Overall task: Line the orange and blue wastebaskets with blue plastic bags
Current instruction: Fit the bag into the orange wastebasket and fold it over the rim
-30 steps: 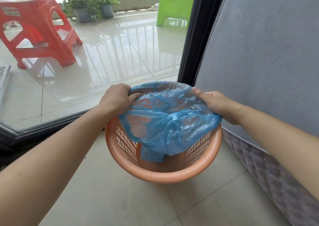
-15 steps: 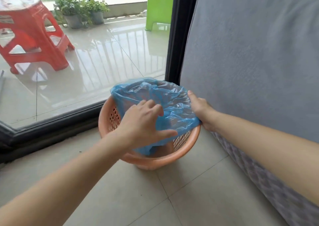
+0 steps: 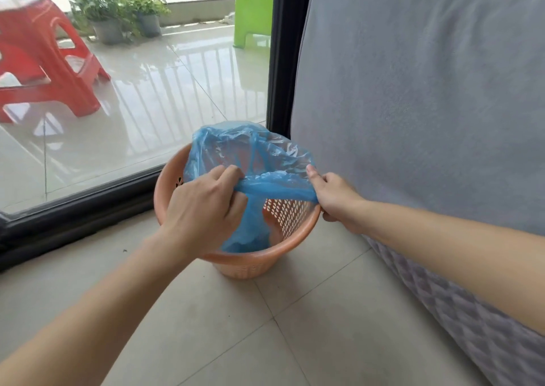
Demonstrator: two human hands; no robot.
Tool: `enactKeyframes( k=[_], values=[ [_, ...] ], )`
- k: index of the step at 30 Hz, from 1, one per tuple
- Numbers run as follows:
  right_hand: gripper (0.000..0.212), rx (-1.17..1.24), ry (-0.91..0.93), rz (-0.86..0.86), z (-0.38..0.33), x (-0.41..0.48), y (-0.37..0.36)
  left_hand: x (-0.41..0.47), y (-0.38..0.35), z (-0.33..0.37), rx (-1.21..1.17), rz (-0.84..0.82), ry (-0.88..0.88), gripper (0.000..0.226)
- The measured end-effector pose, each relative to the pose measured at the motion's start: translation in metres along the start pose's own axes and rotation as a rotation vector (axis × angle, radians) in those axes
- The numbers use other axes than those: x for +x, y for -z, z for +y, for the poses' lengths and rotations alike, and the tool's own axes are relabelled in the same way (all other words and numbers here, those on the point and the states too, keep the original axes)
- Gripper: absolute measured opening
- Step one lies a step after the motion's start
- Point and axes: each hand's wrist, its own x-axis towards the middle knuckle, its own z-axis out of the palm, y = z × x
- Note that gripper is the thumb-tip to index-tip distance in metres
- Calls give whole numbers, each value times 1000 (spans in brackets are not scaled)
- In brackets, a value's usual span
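Observation:
An orange perforated wastebasket [image 3: 253, 263] stands on the tiled floor beside a glass door. A thin blue plastic bag [image 3: 236, 146] is draped over its far rim, and part of it hangs down inside. My left hand [image 3: 203, 208] is over the basket's mouth, fingers closed on a stretched band of the bag. My right hand [image 3: 333, 197] pinches the same edge of the bag at the basket's right rim. The bag is pulled taut between both hands. No blue wastebasket is in view.
A grey upholstered mattress [image 3: 427, 120] leans close against the basket's right side. The black door frame [image 3: 283, 55] and glass door are just behind it. Outside stand a red stool [image 3: 44, 61], a green stool [image 3: 253, 8] and potted plants [image 3: 118, 14].
My left hand moved from the basket's left rim to over its mouth and closed on the bag's near edge, bunching it into a taut band. My right hand slid to the right rim.

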Motion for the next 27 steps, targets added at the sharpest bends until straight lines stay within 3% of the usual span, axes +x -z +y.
enactKeyframes(
  k=[5, 11, 13, 16, 18, 21, 24, 27],
  values=[
    [58, 5, 24, 138, 1, 2, -2, -34, 3, 9, 8, 90, -121, 52],
    [81, -80, 12, 183, 3, 7, -5, -49, -15, 2, -139, 200, 59, 40],
    [84, -261, 131, 230, 3, 4, -3, -38, -18, -1, -116, 218, 77, 32],
    [86, -501, 586, 343, -5, -9, 9, -16, -23, -20, -117, 245, 114, 24],
    [80, -644, 837, 349, -12, -13, 14, -2, -27, -34, -107, 257, 64, 21],
    [61, -717, 995, 265, -21, -15, 6, 10, -32, -43, -16, 286, -16, 19],
    [24, -691, 1057, 263, -23, -14, -5, 7, -33, -42, 32, 363, -14, 19],
    [17, -667, 1002, 246, -18, -15, -9, -5, -27, -30, 78, 456, 17, 19]
  ],
)
